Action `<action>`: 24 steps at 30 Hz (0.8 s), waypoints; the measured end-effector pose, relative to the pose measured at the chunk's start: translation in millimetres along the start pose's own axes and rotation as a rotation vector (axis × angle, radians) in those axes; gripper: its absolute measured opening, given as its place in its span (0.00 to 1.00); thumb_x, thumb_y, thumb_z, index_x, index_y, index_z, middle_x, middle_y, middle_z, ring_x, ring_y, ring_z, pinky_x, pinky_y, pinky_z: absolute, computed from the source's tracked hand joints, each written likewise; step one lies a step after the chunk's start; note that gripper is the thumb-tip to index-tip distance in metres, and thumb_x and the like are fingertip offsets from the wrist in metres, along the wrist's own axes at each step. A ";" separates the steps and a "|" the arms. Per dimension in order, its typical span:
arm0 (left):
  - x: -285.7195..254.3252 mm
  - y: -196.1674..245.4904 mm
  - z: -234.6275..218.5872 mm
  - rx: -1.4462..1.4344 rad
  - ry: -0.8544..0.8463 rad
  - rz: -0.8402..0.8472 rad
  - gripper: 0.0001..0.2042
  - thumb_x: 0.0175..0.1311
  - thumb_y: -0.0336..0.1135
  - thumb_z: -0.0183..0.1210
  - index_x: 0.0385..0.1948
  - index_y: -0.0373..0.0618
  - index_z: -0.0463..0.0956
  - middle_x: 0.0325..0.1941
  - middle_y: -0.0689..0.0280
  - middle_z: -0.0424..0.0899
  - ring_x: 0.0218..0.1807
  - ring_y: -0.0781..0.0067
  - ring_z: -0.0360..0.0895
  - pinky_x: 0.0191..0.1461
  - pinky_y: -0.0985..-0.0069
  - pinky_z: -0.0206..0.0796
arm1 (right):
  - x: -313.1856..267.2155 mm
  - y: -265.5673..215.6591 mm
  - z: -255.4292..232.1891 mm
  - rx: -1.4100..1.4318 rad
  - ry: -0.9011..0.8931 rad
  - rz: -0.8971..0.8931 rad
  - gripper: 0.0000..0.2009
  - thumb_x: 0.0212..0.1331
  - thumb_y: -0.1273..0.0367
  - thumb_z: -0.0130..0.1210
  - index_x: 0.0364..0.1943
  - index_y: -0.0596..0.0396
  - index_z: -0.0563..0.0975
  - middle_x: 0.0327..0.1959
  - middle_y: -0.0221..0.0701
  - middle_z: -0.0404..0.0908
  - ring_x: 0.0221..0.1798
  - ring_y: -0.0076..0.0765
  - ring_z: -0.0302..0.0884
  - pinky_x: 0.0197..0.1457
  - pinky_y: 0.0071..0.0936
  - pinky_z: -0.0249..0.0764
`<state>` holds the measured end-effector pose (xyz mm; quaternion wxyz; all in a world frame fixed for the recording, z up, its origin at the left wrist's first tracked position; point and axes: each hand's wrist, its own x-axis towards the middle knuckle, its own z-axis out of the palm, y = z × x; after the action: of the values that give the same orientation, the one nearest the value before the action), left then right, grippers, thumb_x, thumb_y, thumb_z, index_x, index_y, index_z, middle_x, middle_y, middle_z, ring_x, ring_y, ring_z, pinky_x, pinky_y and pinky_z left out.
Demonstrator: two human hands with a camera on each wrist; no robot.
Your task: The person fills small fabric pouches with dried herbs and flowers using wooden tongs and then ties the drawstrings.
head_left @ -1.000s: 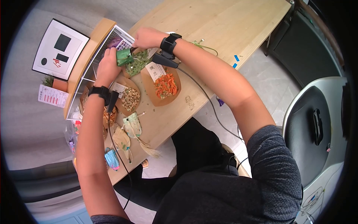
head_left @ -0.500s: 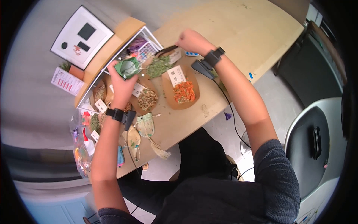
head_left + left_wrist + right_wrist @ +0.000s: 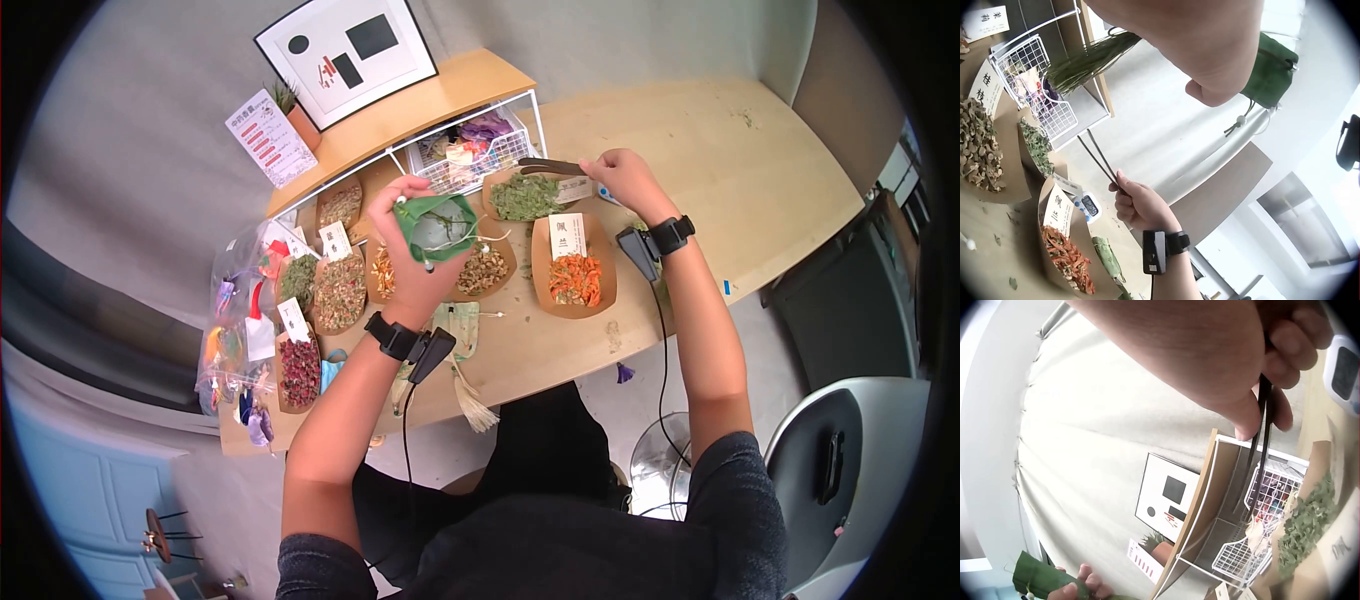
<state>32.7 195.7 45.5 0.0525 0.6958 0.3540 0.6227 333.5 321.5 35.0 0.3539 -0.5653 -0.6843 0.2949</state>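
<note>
In the head view, my left hand [image 3: 420,285] holds a small green drawstring pouch [image 3: 408,222] with its mouth open upward and pale cords hanging from the rim. A little green material shows inside it. My right hand [image 3: 630,182] grips dark, long tweezers [image 3: 548,166], whose tips point left over a paper tray of green dried herb [image 3: 525,197]. From the left wrist, the tweezers [image 3: 1099,157] show two slender prongs standing apart at the tips, with nothing between them. The pouch [image 3: 1038,575] is low at the left in the right wrist view, apart from the tweezers.
Several brown paper trays of dried herbs stand around, one with orange shreds [image 3: 574,280], another with dark red buds [image 3: 300,372]. Behind is a wooden shelf [image 3: 400,125] with a white wire basket [image 3: 470,168] beneath. A white timer [image 3: 1089,205] lies beside the trays.
My hands were close together at the pouch; the right hand has drawn away to the right with the tweezers. The pouch has tipped so its mouth faces up. The head view has turned.
</note>
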 end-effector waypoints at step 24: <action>65.3 -68.6 66.4 0.931 -0.499 0.332 0.27 0.51 0.19 0.63 0.57 0.45 0.72 0.52 0.54 0.74 0.53 0.46 0.76 0.56 0.56 0.70 | 25.6 -35.0 28.1 -0.012 0.007 -0.185 0.23 0.57 0.50 0.68 0.25 0.59 0.84 0.19 0.39 0.81 0.24 0.44 0.79 0.34 0.39 0.74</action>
<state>61.7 307.6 49.9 -0.2773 0.8185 0.4542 0.2164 287.9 339.9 50.8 0.3786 -0.5030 -0.7340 0.2546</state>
